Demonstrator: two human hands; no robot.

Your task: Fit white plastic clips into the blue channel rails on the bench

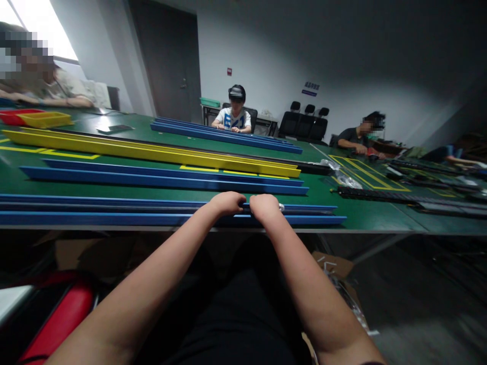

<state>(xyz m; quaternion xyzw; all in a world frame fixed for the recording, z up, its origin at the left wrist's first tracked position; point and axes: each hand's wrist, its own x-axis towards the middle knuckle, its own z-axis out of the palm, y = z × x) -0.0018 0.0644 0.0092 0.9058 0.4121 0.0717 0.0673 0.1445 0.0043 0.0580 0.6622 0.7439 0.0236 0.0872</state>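
A long blue channel [114, 218] lies along the front edge of the green table, with a dark strip [163, 207] running inside it. Over this channel, toward its right part, my left hand [228, 203] is bent down with its fingers curled; what they hold is hidden. Close beside it, my right hand [265, 207] is closed, knuckles up, its fingertips out of sight. A small white roundish item [281, 207] shows at the right edge of my right hand, and I cannot make out whether it is held.
Behind lie another blue channel [152, 178], a yellow channel [152, 153] and more blue channels [228, 137]. Red [15, 117] and yellow trays [47, 120] sit back left. Black strips [380, 195] and clear plastic [348, 178] lie right. Several people sit around the table.
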